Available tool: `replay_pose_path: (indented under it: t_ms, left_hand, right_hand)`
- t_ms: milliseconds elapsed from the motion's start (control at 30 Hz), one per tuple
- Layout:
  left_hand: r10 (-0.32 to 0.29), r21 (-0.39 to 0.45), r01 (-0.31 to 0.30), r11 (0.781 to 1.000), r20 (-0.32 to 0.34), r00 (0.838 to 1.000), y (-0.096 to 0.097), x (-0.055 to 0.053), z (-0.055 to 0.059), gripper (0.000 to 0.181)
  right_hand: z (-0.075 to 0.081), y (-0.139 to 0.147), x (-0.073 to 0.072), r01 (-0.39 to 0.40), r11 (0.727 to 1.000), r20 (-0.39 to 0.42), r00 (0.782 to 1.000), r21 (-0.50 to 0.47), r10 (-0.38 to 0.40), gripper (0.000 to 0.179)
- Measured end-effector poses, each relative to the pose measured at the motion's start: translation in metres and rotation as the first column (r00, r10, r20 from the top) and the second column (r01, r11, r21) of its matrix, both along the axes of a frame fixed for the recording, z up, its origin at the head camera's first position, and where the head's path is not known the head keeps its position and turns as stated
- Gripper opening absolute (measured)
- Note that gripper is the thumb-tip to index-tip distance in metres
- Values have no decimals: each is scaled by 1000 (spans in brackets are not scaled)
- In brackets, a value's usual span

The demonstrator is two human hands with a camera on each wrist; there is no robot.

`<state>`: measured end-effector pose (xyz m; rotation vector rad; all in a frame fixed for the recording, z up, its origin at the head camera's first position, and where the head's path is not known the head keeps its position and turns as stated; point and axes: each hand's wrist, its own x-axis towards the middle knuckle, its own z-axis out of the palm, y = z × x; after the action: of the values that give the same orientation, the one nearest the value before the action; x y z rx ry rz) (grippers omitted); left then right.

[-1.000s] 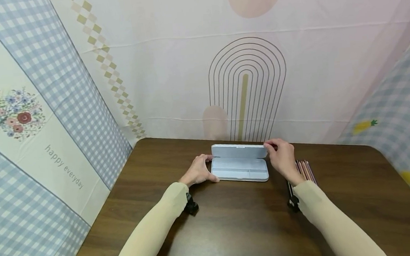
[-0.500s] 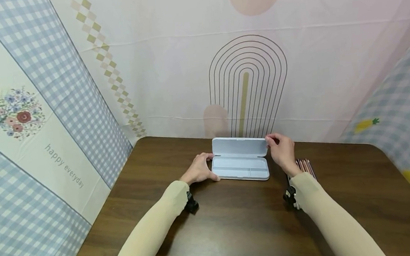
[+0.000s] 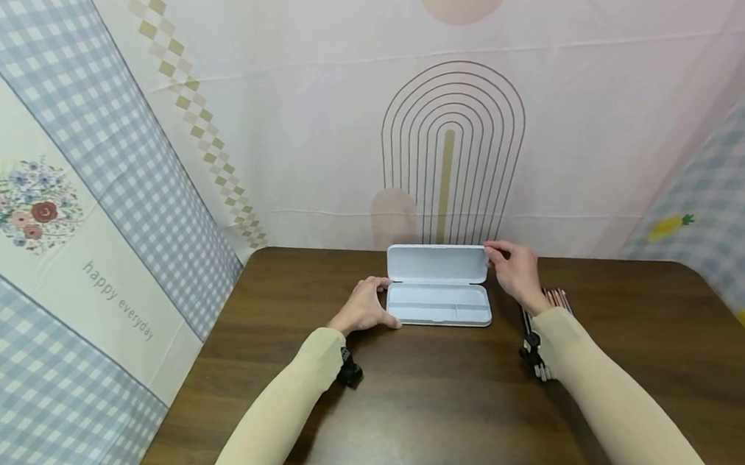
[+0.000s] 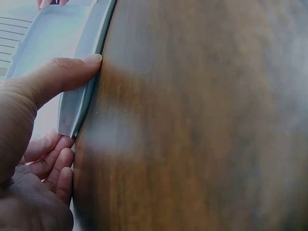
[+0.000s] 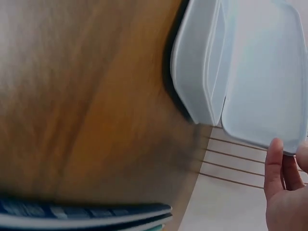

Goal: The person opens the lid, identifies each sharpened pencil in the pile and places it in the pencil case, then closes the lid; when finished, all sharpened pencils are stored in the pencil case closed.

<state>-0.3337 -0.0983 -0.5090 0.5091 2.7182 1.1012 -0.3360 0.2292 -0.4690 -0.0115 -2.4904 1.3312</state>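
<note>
A pale blue-white pencil case (image 3: 438,318) lies on the table near its back edge, with its hinged lid (image 3: 436,264) raised and leaning back. Inside the base are a long tray and small divided sections, with nothing in them. My left hand (image 3: 360,306) grips the left end of the base; in the left wrist view its thumb (image 4: 72,72) lies along the front rim and its fingers curl at the end. With fingertips at the lid's upper right corner, my right hand (image 3: 516,273) pinches it, as the right wrist view shows.
A row of coloured pencils (image 3: 558,301) lies on the brown table (image 3: 427,405) right of the case, partly hidden under my right forearm. Patterned cloth (image 3: 313,156) hangs directly behind the table, and checked cloth (image 3: 138,135) on the left.
The lid has swung further up and back, my right hand moving slightly up and away with its corner. My left hand keeps its hold on the base.
</note>
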Motion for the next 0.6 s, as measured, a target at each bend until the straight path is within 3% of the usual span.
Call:
replay_pose_path:
  t_ms: [133,333,600]
  left_hand:
    - [-10,-19,10,1000,-5,1000,0,-1,1,95]
    - [-5,-19,5,1000,-4,1000,1,0,2,95]
    - [-2,-6,2,1000,-4,1000,1,1,1,94]
  right_hand:
    - [1,3,-4,-8,1000,12,1000,21,7,28]
    - [0,7,-3,-38,999,27,999,-27,39,28]
    - [1,5,2,-39,999,30,999,20,38,29]
